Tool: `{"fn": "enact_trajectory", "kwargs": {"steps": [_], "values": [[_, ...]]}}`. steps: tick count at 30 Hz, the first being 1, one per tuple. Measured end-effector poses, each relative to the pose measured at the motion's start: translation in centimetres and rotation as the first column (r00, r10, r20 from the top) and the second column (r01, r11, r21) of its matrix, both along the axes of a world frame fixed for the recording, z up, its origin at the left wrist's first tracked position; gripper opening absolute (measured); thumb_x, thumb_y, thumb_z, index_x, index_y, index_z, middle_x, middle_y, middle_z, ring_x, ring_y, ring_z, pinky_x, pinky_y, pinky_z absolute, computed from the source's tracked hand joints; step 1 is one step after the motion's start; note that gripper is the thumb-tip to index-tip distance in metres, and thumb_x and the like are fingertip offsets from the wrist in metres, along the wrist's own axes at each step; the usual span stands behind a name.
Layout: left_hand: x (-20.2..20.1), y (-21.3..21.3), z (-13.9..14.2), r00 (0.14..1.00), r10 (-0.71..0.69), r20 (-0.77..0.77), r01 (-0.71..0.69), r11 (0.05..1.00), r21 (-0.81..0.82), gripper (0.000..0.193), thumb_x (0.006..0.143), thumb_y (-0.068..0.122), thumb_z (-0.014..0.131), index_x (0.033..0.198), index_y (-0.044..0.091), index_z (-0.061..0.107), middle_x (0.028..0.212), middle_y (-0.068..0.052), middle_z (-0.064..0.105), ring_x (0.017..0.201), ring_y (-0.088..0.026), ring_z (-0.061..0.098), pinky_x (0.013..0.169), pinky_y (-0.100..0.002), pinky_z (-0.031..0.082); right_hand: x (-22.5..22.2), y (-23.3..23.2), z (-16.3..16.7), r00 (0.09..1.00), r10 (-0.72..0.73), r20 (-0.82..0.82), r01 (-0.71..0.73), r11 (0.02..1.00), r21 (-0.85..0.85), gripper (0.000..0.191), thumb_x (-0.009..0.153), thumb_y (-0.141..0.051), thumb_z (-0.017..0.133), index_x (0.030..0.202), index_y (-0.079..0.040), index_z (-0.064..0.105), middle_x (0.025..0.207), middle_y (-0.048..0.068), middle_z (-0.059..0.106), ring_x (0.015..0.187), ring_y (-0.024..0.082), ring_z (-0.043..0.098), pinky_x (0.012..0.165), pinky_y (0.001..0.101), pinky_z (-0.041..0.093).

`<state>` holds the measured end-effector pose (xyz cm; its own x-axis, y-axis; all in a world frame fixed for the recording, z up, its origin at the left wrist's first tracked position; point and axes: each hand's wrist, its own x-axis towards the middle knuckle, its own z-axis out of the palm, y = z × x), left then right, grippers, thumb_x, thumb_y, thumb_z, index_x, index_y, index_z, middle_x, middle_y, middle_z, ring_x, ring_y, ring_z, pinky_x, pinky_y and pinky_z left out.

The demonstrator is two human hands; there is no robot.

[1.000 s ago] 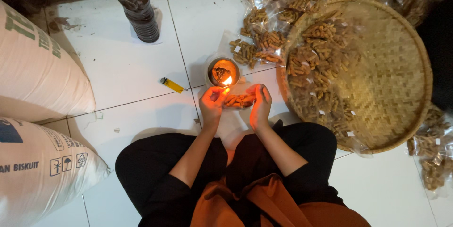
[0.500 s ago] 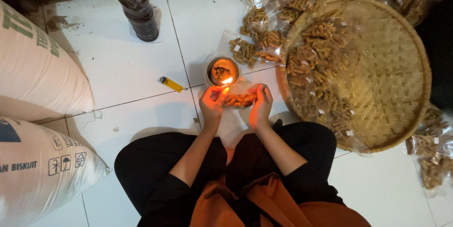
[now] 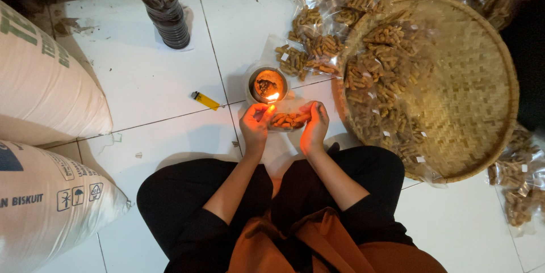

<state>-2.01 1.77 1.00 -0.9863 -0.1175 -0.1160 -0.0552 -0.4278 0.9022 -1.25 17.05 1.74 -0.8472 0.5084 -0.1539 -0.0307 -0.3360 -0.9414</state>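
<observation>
Both hands are closed on one small clear packet of snack sticks [image 3: 288,119], held between them just above the white tiled floor [image 3: 142,80]. The left hand [image 3: 255,124] pinches its left end, the right hand [image 3: 315,124] grips the right end. The packet's upper edge sits at the flame [image 3: 272,97] of a small round burner cup [image 3: 267,84], which stands just beyond the fingers. A yellow lighter [image 3: 205,100] lies near on the left; a dark bottle [image 3: 163,9] stands farther off. A woven tray [image 3: 454,85] of filled packets is to the right, white sacks [image 3: 45,80] to the left
</observation>
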Motion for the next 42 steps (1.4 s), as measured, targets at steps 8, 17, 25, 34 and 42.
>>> {"fn": "enact_trajectory", "kwargs": {"steps": [8, 17, 25, 34, 42], "values": [[-0.2, 0.2, -1.7, 1.000, 0.023, -0.007, -0.024, 0.996, -0.089, 0.013, 0.094, 0.006, 0.075, 0.102, -0.004, 0.070, 0.092, -0.005, 0.072, 0.083, -0.010, 0.067, 0.074, -0.023, 0.055, 0.3, 0.2, 0.0, 1.000, 0.006, -0.001, -0.006, 0.995, -0.102, 0.026, 0.107, -0.022, 0.045, 0.091, -0.008, 0.058, 0.083, 0.006, 0.061, 0.060, 0.016, 0.055, 0.064, 0.0319, 0.043], [-0.1, 0.3, -1.4, 0.999, -0.005, -0.045, 0.002, 0.998, -0.063, 0.015, 0.096, 0.008, 0.074, 0.104, -0.005, 0.071, 0.092, -0.005, 0.073, 0.082, -0.009, 0.067, 0.073, -0.024, 0.056, 0.1, 0.6, -1.0, 0.999, -0.024, -0.023, 0.021, 0.992, -0.125, 0.023, 0.107, -0.017, 0.046, 0.090, -0.008, 0.058, 0.090, 0.004, 0.060, 0.081, 0.015, 0.056, 0.082, 0.0305, 0.044], [0.0, 0.2, -0.7, 0.999, -0.027, -0.046, 0.027, 0.999, -0.019, 0.014, 0.096, 0.008, 0.072, 0.104, -0.004, 0.070, 0.093, -0.005, 0.074, 0.085, -0.010, 0.071, 0.078, -0.025, 0.059, -0.1, 0.2, 0.5, 0.998, -0.053, -0.023, 0.050, 0.994, -0.102, 0.015, 0.105, -0.019, 0.051, 0.093, -0.011, 0.058, 0.097, 0.001, 0.059, 0.095, 0.015, 0.056, 0.085, 0.0331, 0.041], [2.5, 0.7, 0.3, 0.979, -0.107, -0.175, 0.104, 0.994, -0.029, 0.010, 0.095, 0.004, 0.073, 0.103, -0.002, 0.071, 0.095, -0.006, 0.073, 0.086, -0.012, 0.072, 0.080, -0.026, 0.059, 1.3, -0.5, 5.8, 0.932, 0.359, -0.041, -0.087, 0.331, 0.939, 0.026, 0.086, -0.021, 0.076, 0.108, -0.009, 0.070, 0.111, 0.008, 0.067, 0.116, 0.028, 0.056, 0.106, 0.0435, 0.036], [4.3, 0.7, -0.2, 0.989, -0.091, -0.114, 0.071, 0.983, -0.167, 0.007, 0.093, 0.001, 0.076, 0.097, 0.000, 0.070, 0.087, -0.003, 0.071, 0.078, -0.008, 0.068, 0.069, -0.022, 0.055, 1.9, 5.3, 8.0, 0.815, 0.468, 0.342, -0.436, 0.106, 0.894, 0.012, 0.086, -0.023, 0.077, 0.089, -0.012, 0.079, 0.088, 0.007, 0.077, 0.077, 0.028, 0.070, 0.073, 0.0397, 0.053]]}}
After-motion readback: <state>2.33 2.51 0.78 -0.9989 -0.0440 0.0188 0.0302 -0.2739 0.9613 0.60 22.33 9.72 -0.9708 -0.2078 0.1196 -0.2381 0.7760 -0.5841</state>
